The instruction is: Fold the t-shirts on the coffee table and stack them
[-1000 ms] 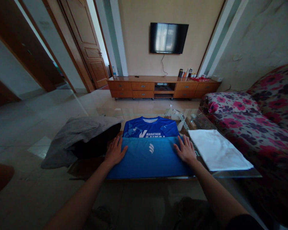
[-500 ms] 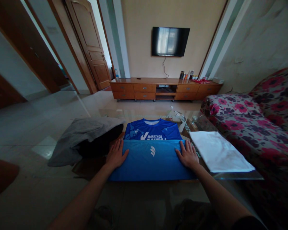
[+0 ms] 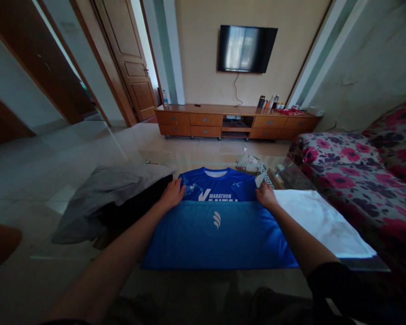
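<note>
A blue sports shirt (image 3: 219,230) printed "MARATHON" lies flat on a glass table (image 3: 196,159), its lower half folded up over the chest. My left hand (image 3: 172,193) rests at the shirt's left edge, level with the fold line, fingers curled onto the cloth. At the right edge, at the same height, my right hand (image 3: 265,195) also has its fingers curled on the fabric. Both forearms stretch out over the folded part.
A grey garment (image 3: 104,194) over something black lies left of the shirt. A folded white cloth (image 3: 318,221) lies on its right. A flowered sofa (image 3: 341,167) stands at the right. A wooden cabinet (image 3: 237,122), a wall television (image 3: 246,48) and a door (image 3: 128,63) are beyond.
Both hands have slid forward from flat on the folded lower half to the shirt's side edges at the fold line, and their fingers have curled. The view has moved closer.
</note>
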Demonstrator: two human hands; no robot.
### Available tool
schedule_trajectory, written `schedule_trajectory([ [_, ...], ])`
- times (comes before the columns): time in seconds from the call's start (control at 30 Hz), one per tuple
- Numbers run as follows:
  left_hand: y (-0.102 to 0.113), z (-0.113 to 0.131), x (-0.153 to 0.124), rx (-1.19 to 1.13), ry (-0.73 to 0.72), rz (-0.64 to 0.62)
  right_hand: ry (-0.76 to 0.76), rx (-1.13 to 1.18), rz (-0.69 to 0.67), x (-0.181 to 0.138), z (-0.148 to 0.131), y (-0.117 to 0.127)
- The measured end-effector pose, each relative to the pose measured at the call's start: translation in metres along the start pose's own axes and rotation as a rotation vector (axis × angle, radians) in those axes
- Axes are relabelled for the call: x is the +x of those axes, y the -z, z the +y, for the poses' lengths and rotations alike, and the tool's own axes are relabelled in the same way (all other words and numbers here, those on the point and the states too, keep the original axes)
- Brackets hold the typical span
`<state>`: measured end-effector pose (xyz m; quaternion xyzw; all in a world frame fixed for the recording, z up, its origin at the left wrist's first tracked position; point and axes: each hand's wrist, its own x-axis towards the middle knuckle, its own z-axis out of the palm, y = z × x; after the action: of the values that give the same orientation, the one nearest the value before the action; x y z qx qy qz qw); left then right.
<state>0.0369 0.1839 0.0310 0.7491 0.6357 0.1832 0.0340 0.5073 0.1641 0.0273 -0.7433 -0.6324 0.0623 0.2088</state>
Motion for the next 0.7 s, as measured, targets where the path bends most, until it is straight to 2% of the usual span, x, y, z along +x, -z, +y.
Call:
schedule_trajectory([
  [0.13,-0.017,-0.010,0.051,-0.012,0.046,0.023,-0.030,0.004,-0.024,0.044,-0.004,-0.012],
  [0.3,-0.040,-0.018,0.092,-0.018,0.107,0.042,-0.071,0.045,-0.050,0.091,-0.004,-0.024],
  [0.53,-0.066,-0.029,0.119,-0.055,0.182,0.052,-0.077,0.082,-0.084,0.121,0.002,-0.043],
  [0.7,-0.071,-0.028,0.125,-0.100,0.195,0.033,-0.128,0.123,-0.070,0.125,-0.007,-0.052],
])
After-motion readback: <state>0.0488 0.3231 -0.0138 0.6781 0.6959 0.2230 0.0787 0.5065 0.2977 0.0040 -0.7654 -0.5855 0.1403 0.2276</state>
